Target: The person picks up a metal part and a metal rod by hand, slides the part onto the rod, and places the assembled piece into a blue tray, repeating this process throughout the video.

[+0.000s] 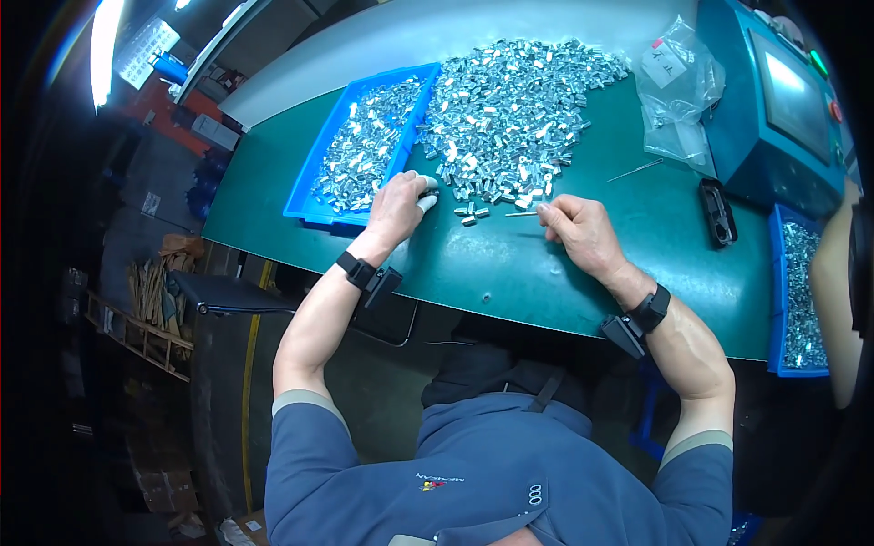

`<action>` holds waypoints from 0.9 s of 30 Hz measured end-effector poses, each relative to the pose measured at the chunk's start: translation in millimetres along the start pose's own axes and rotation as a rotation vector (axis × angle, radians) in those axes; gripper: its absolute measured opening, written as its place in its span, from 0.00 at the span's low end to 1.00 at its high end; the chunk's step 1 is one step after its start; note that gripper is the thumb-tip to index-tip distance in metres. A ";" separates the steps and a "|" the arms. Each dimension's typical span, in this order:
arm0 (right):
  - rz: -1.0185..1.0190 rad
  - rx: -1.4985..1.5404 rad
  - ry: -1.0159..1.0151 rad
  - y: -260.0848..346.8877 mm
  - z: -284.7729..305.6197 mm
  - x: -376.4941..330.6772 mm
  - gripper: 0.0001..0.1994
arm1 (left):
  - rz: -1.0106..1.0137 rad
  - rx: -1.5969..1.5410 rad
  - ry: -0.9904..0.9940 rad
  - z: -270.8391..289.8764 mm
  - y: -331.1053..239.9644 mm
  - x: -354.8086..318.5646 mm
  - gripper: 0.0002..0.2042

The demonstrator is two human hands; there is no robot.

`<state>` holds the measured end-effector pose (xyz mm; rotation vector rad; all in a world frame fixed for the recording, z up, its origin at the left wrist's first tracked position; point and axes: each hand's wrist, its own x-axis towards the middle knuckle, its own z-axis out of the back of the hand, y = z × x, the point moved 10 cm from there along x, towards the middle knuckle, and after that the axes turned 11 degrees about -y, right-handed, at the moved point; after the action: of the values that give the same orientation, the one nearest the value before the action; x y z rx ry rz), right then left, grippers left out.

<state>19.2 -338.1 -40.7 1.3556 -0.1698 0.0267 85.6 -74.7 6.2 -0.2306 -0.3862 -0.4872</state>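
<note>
Pinching thin metal rod (522, 215) in R hand (583, 235), aiming lengthwise to 9 o'clock, approx twd L hand (397, 209); can't tell latter's grip.

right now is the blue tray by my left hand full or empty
Not empty: metal pieces cover most of the floor of the blue tray; depth I cannot tell.

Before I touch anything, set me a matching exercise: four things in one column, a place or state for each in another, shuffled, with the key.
1. Right hand
2. Left hand
3. Blue tray at left
4. Clear plastic bag

A. Immediately left of the blue-green machine
B. Full of small metal pieces
C. Gripping a thin rod
D. Beside a tray's near right corner

Pairs: 1-C, 2-D, 3-B, 4-A
</note>
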 end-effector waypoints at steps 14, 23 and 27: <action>0.056 0.077 0.021 7.9 -4.9 -2.0 0.12 | 0.754 -1.291 0.160 -54.8 -55.4 -39.5 0.10; 0.057 0.074 0.009 12.4 -2.8 -3.1 0.12 | 0.850 -1.408 0.092 -67.5 -61.1 -50.6 0.11; 0.055 0.149 -0.040 14.4 0.7 -3.4 0.12 | 0.840 -1.461 0.116 -66.8 -75.6 -52.6 0.11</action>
<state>14.0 -335.3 -27.1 1.5001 -0.2428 0.0588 25.7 -138.6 -66.5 -1.6900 0.2706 0.1464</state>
